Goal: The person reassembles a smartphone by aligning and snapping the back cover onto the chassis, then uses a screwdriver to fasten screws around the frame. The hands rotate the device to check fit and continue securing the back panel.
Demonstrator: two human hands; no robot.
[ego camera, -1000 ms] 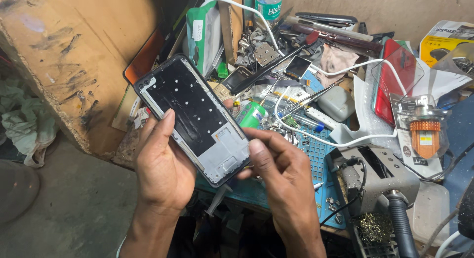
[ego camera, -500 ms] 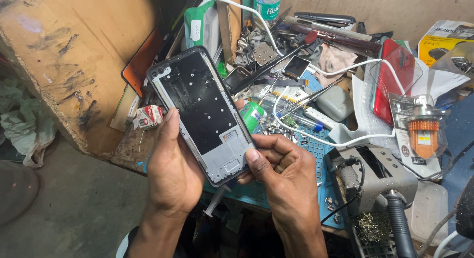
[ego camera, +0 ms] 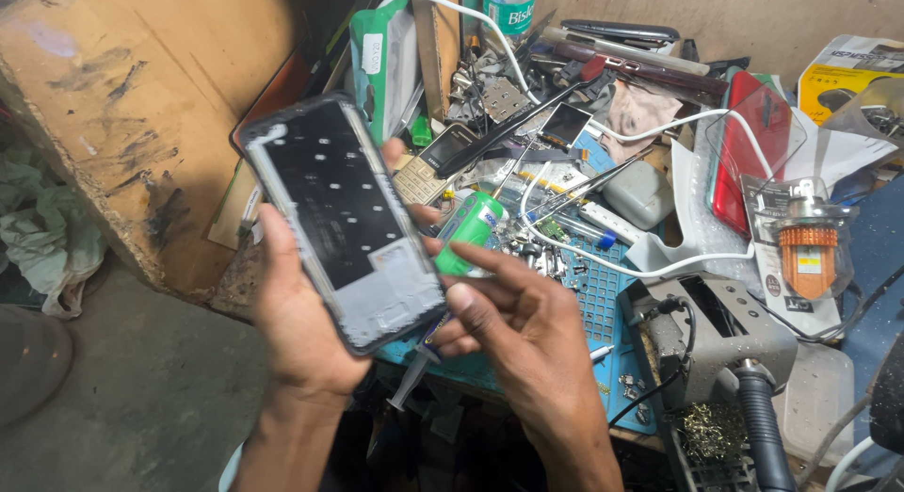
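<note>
My left hand (ego camera: 299,334) grips an opened phone frame (ego camera: 344,221) from behind, its black inner plate with small holes facing me and tilted up to the left. My right hand (ego camera: 520,334) sits just right of the frame's lower corner, index finger pointing at it, and pinches a thin tool whose grey tip (ego camera: 411,387) sticks out below. A small green cylinder (ego camera: 468,230) lies on the blue work mat (ego camera: 595,308) just behind my right fingers.
The bench is heaped with tools, tweezers, a white cable (ego camera: 650,266), a red phone case (ego camera: 744,162) and a packaged orange bulb (ego camera: 807,252). A grey soldering stand (ego camera: 725,337) sits at right. A worn wooden board (ego camera: 132,106) leans at left.
The phone frame has shifted left and up in my left hand. My right hand has come off its lower edge, with the fingers now spread and pointing.
</note>
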